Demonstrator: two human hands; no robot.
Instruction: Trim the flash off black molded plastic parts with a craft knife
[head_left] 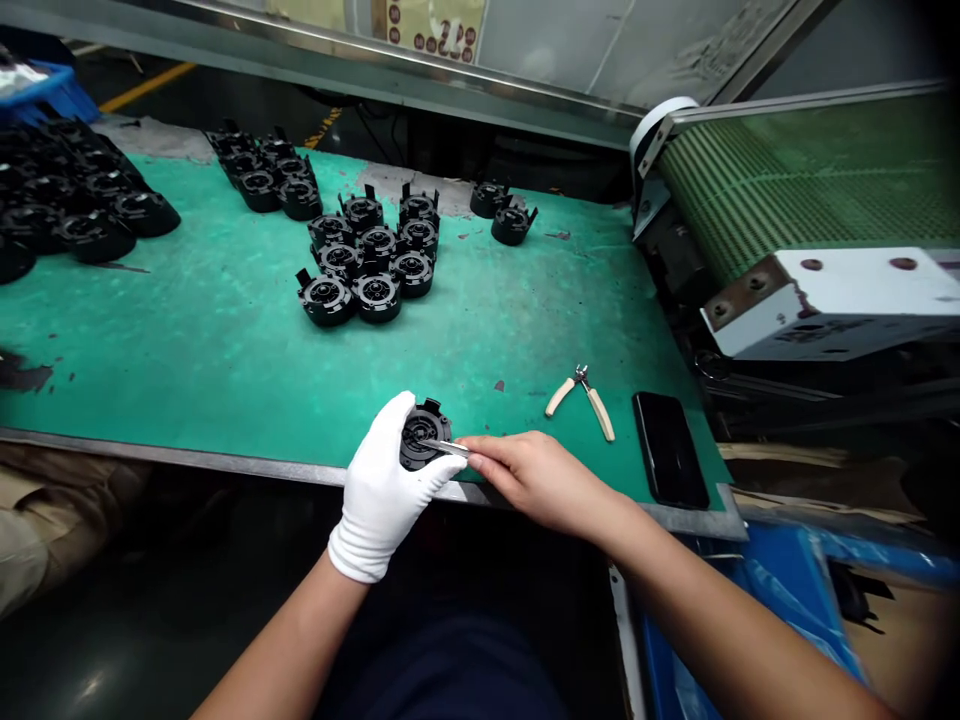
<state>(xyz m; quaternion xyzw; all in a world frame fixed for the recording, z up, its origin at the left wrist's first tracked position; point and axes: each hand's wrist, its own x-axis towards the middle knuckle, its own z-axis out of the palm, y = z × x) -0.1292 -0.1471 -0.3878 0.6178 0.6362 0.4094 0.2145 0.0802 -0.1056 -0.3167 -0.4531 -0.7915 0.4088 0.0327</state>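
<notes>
My left hand (391, 490), in a white glove, is closed round a round black plastic housing (424, 425) at the front edge of the green table. The housing's open, ribbed side faces up. My bare right hand (536, 475) pinches a thin silver metal tool (444, 446), which looks like a blade or tweezers. Its tip reaches over the inside of the housing; whether it touches cannot be made out. Side cutters (583, 402) with cream handles lie on the table beyond my right hand, their jaws pointing away.
Several similar black housings (376, 290) stand in groups on the green table (225, 370). Two more housings (511, 224) sit at the back. A black phone (670, 448) lies near the right corner. A conveyor (810, 190) juts in at right, above a blue bin (795, 580).
</notes>
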